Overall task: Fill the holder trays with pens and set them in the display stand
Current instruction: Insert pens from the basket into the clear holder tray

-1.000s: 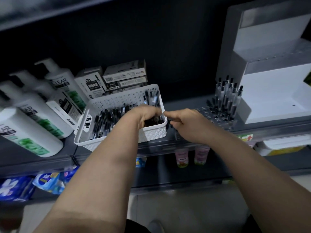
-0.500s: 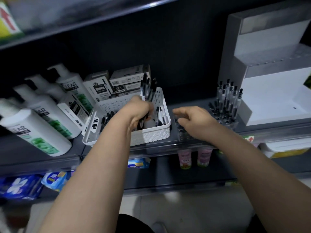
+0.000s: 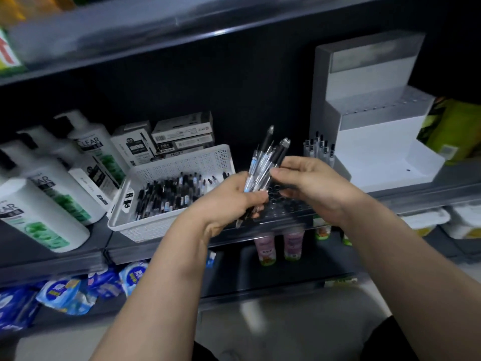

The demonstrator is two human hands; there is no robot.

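Pens (image 3: 263,162) bunch in the curled fingers of the left hand (image 3: 231,201), the right hand (image 3: 309,183) seemingly pinching one just above that grip, holder tray (image 3: 286,207) directly beneath.

Plastics on a matt shelf (image 3: 78,259)
Glossy clear plastic pens (image 3: 261,165) in the left grip (image 3: 230,201); perforated white plastic basket (image 3: 182,160) just left of it.

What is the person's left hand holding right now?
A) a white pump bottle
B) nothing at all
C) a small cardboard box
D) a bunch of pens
D: the left hand grips a bunch of clear-barrelled pens with black grips, and the right hand pinches them higher up.
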